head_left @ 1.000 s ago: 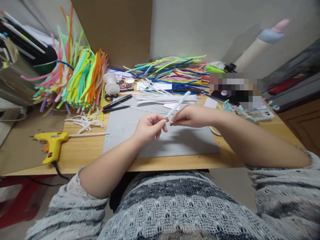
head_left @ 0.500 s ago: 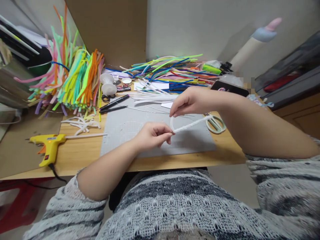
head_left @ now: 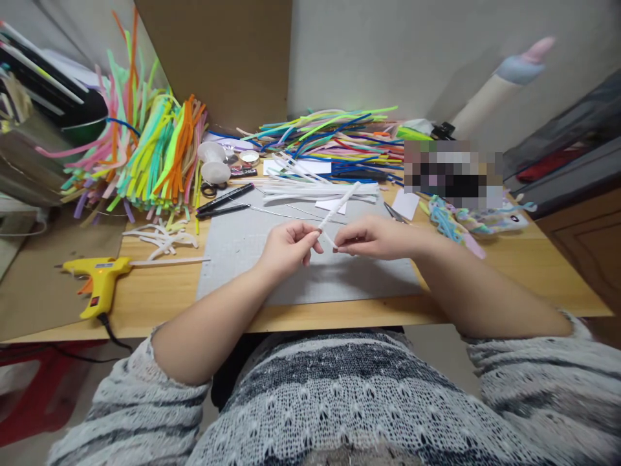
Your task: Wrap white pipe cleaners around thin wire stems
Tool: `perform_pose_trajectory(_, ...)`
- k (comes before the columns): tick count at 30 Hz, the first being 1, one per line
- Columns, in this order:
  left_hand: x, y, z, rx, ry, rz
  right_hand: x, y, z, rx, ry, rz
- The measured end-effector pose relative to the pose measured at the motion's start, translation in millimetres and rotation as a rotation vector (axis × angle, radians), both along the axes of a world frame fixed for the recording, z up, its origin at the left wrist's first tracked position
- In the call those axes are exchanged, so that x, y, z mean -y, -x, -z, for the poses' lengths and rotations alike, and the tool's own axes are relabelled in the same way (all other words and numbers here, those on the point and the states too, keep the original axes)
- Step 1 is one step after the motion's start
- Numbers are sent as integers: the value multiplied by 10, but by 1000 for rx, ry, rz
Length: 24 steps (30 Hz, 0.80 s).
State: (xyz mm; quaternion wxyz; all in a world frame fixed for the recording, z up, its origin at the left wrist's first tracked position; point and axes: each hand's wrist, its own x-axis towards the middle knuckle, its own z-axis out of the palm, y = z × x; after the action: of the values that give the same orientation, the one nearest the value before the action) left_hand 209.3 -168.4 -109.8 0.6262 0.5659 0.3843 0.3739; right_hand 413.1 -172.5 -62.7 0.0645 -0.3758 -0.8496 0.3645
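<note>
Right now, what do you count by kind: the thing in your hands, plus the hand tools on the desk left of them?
White pipe cleaner, pinched by left hand and right hand: 1
Glue gun: 1
Black pens: 2
Scissors: 1
Total: 5

My left hand [head_left: 288,247] and my right hand [head_left: 373,237] meet in front of me, fingertips nearly touching. Both are pinched closed, thumb against forefinger, the other fingers curled under. My left forearm [head_left: 208,327] runs up from the lower left and my right forearm [head_left: 485,294] comes in from the right. Both are bare, wrists straight.
</note>
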Motion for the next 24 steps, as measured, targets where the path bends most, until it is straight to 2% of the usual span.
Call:
perform_pose_trajectory(5,-12,15,-43,33,55,-17,18,123,197,-172,120,161)
perform_pose_trajectory(9,-19,19,-51,11,36,-26,-2,274,335,-621,247,523)
perform_pose_trajectory(11,-14,9,-36,-7,26,-18,-17,327,395,-800,288,619)
perform_pose_trajectory(16,8,-27,1,-24,88,21,-24,363,523,-947,394,645)
perform_pose_trajectory(20,1,-39,28,46,198,63,7,375,579,-962,395,638)
perform_pose_trajectory(24,-34,-38,80,52,212,90,27,395,597,-955,381,626)
